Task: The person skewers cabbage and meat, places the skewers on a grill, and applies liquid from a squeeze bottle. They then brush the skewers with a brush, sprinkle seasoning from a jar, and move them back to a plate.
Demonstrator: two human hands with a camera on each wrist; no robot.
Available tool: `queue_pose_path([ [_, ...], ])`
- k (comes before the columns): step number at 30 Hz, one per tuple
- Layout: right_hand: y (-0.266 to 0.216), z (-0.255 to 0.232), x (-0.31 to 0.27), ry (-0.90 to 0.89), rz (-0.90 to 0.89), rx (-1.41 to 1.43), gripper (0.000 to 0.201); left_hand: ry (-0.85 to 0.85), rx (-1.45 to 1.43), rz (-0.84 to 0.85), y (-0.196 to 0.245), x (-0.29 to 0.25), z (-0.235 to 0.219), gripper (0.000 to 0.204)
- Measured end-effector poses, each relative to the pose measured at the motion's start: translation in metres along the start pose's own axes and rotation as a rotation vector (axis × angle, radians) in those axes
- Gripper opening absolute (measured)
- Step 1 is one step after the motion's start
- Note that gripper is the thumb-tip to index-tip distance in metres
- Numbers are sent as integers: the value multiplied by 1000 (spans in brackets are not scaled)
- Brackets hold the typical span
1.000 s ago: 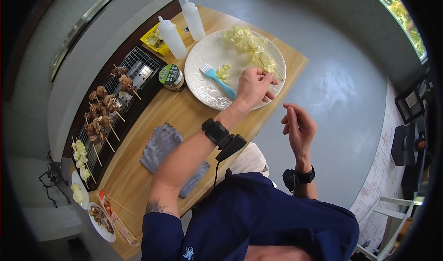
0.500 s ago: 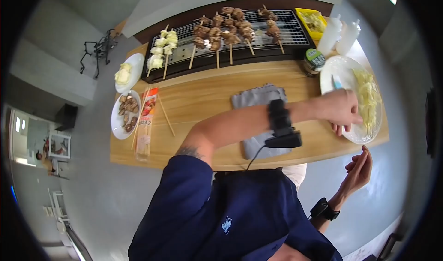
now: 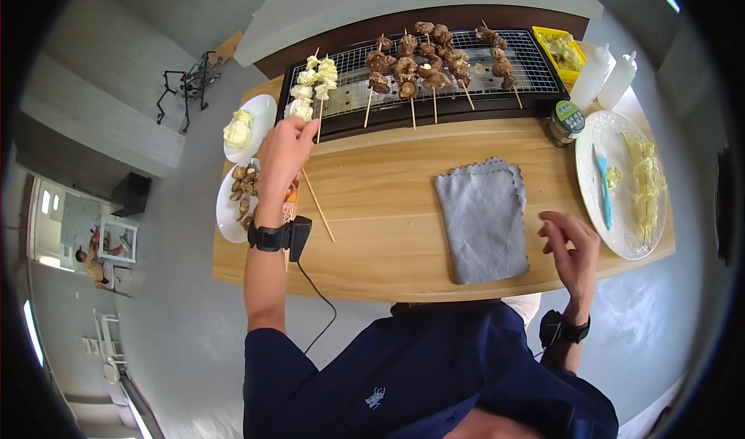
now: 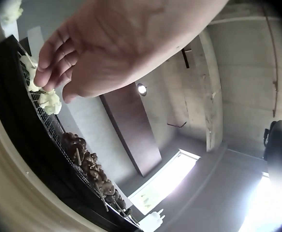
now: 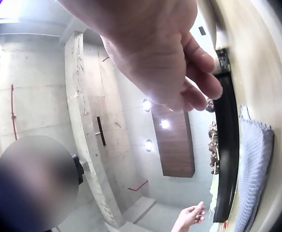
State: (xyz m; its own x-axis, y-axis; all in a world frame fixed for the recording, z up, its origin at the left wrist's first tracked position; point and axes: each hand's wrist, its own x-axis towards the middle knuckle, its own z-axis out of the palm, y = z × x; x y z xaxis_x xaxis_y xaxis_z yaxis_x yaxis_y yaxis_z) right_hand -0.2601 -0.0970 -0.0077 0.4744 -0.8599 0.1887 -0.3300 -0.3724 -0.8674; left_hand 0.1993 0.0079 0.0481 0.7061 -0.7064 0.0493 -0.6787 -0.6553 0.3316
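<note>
My left hand (image 3: 285, 156) reaches to the left end of the grill (image 3: 353, 101), its fingertips right at the lower end of two cabbage skewers (image 3: 322, 74). In the left wrist view its fingers (image 4: 54, 63) are loosely bent, the thumb apart from them, and pale cabbage pieces (image 4: 50, 103) show just beyond. My right hand (image 3: 573, 254) hovers near the table's front edge with relaxed fingers and nothing in it, between a grey cloth (image 3: 485, 222) and a white plate (image 3: 594, 198). On that plate lie a blue brush (image 3: 604, 190) and cabbage strips (image 3: 646, 183).
Several mushroom skewers (image 3: 407, 70) lie across the grill. White dishes with cabbage (image 3: 237, 130) and mushrooms (image 3: 242, 184) stand at the left, near loose sticks (image 3: 318, 206). A jar (image 3: 565, 122), squeeze bottles (image 3: 594, 74) and a yellow basket (image 3: 570, 70) stand right.
My left hand has swung from over the white plate on the right to the cabbage skewers at the left. The head view has turned leftward. My right hand stays empty near the table's front edge.
</note>
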Motion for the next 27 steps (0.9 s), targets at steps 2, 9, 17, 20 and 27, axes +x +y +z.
queue_pose_path([
  [2,-4,8,9,-67,-71,-64,12,-93,-200,-23,-11,7,12,38],
  [9,-3,7,4,-192,-100,-149,13,-315,-836,-46,-23,26,30,30],
  [17,4,-15,-8,-142,80,-35,14,-159,-1012,145,40,-21,-1,25],
  [20,-5,-16,-1,-114,-32,91,18,-169,-1000,262,82,-49,1,24],
  [27,-41,-18,29,-84,-116,196,26,-537,-1134,461,186,-113,53,17],
])
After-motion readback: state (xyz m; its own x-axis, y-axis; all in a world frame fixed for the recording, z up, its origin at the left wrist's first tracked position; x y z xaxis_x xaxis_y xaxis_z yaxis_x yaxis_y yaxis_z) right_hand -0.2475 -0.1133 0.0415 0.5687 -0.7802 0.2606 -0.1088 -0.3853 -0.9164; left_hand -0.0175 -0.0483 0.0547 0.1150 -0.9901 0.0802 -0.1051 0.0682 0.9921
